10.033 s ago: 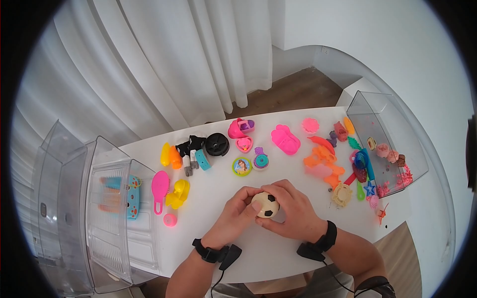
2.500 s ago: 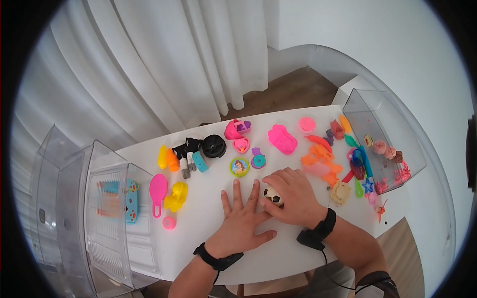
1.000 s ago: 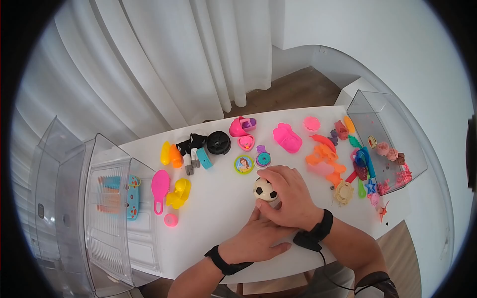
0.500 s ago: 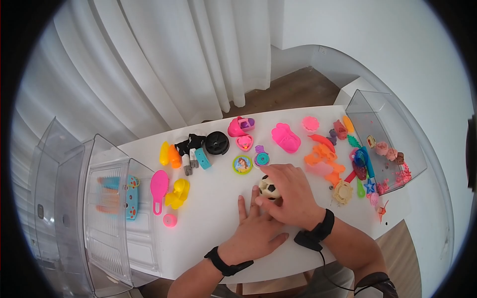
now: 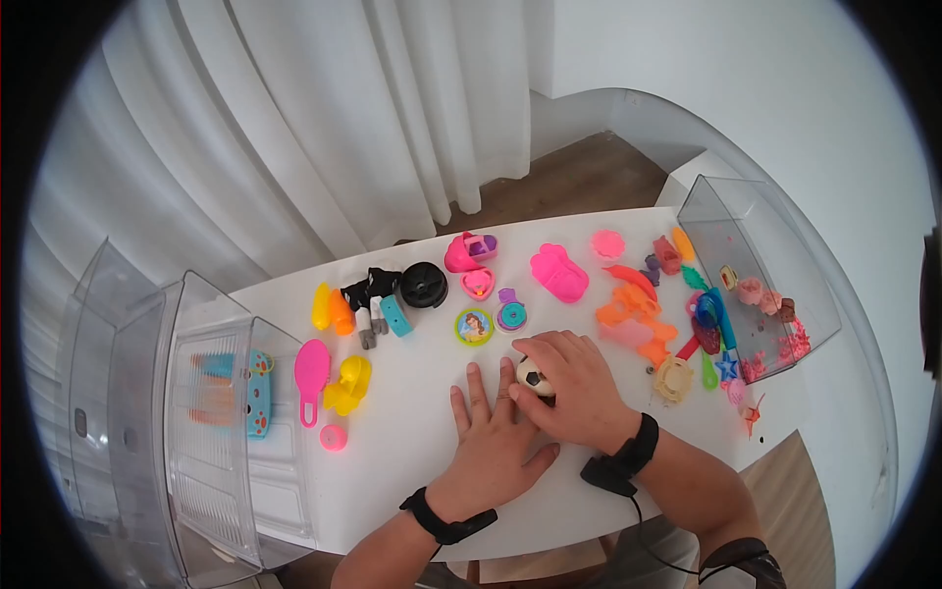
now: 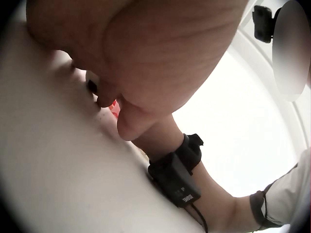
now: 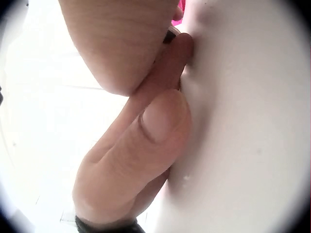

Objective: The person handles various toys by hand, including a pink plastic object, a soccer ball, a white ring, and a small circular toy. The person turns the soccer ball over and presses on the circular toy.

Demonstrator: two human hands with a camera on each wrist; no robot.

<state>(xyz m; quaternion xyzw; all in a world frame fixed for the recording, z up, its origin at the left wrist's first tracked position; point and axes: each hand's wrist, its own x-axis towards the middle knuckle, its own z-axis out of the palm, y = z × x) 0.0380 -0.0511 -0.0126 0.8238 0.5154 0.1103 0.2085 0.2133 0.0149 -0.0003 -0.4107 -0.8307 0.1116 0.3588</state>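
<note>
My right hand (image 5: 581, 393) curls over a small toy soccer ball (image 5: 531, 377), cream with black patches, and holds it at the table's middle. Its fingers hide much of the ball. Palm down on the white table (image 5: 392, 471), my left hand (image 5: 491, 452) lies with fingers spread, its index finger right beside the ball. In the left wrist view, the ball (image 6: 91, 81) shows as a sliver past the left hand (image 6: 146, 48). The right wrist view has the left thumb (image 7: 163, 116) close up, below the right hand (image 7: 116, 48).
Beyond the hands lie a round princess disc (image 5: 474, 327), a teal-and-purple toy (image 5: 511, 315) and a pink mould (image 5: 559, 274). A pink paddle (image 5: 312, 378) and yellow duck-like toy (image 5: 349, 385) are left. Clear bins (image 5: 211, 442) stand far left; a clear box (image 5: 756, 211) is right.
Ten seconds ago both hands held the ball. A second ago the left hand lay partly under the right; since then it has slid left and spread its fingers. The right hand keeps the ball.
</note>
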